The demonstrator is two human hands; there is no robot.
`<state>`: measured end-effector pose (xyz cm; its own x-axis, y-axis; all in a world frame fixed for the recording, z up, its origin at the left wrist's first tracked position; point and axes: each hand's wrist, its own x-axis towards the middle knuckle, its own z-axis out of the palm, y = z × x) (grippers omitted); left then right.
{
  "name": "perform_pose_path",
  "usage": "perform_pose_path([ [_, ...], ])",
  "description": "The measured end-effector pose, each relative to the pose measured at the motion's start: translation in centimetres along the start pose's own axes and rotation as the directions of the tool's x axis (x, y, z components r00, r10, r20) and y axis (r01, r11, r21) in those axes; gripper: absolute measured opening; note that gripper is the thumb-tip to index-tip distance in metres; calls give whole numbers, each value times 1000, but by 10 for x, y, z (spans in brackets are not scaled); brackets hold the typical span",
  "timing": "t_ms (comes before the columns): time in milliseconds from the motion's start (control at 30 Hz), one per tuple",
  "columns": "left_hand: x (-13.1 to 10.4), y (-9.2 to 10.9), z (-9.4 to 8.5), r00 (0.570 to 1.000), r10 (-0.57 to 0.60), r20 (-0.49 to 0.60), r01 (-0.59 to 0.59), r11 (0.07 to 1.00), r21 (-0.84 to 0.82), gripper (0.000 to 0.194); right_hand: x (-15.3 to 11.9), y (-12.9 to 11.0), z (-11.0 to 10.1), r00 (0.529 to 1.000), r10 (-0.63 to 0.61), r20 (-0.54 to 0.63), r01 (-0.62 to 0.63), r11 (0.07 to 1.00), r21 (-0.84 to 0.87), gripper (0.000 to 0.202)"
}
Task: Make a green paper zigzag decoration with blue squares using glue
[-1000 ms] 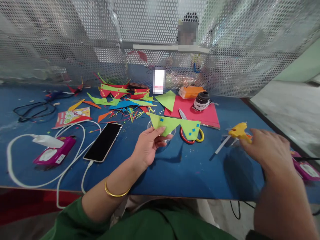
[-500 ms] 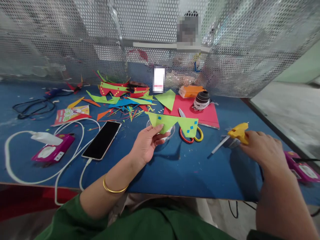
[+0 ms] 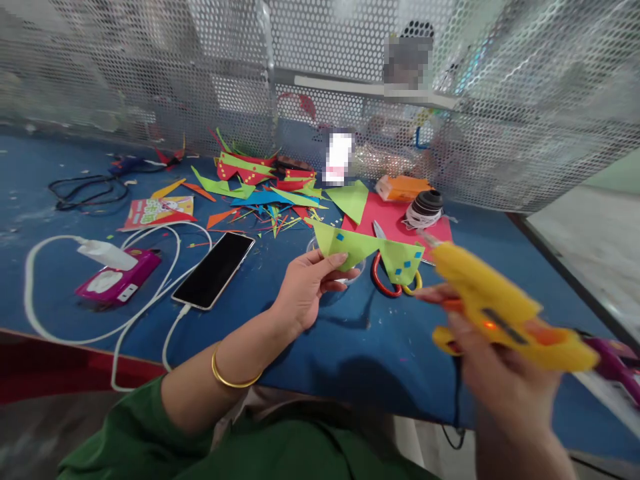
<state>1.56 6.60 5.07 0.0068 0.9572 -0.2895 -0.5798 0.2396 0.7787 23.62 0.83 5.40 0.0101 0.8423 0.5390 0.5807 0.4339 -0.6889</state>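
My left hand [image 3: 311, 285] pinches a green paper mask [image 3: 361, 248] near its left part, above the table. Small blue squares dot the paper. On the right, my right hand [image 3: 493, 363] is wrapped round the grip of a yellow hot glue gun [image 3: 500, 293], slightly blurred by motion. An orange light glows on its side, and its nozzle points up and left, a little right of the paper. Behind the mask lie scissors [image 3: 385, 279] with red and yellow handles, partly covered. A clear round dish [image 3: 356, 270] shows behind my left fingers.
Left of me are a phone [image 3: 215, 270], a white cable [image 3: 165, 293] and a purple power strip [image 3: 120, 277]. Paper scraps [image 3: 275, 215] and red masks [image 3: 245, 170] lie towards the mesh screen [image 3: 330, 40]. A red sheet [image 3: 370, 213] and a spool [image 3: 424, 208] sit further right.
My right hand has lifted the glue gun off the table at the right and brought it up and left, nozzle towards the mask. My left hand keeps its hold; the view has shifted slightly.
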Motion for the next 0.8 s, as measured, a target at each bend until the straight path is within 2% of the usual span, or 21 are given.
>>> perform_pose_path([
  [100,0,2,0,1000,31,0,-31,999,18,19,1,-16,35,988,-101,117,98,995,37,23],
  [200,1,3,-2,998,65,0,-65,997,33,20,3,-18,50,982,-146,123,150,988,-25,20],
  [367,3,1,-3,997,74,-2,-74,997,39,20,4,-10,50,979,-153,135,170,978,-124,22],
  [533,2,0,0,998,65,-4,-65,998,12,19,3,-7,52,970,-194,149,214,967,-136,17],
  [800,0,-1,2,999,45,-17,-45,999,16,18,1,-5,53,974,-181,137,198,972,-125,18],
])
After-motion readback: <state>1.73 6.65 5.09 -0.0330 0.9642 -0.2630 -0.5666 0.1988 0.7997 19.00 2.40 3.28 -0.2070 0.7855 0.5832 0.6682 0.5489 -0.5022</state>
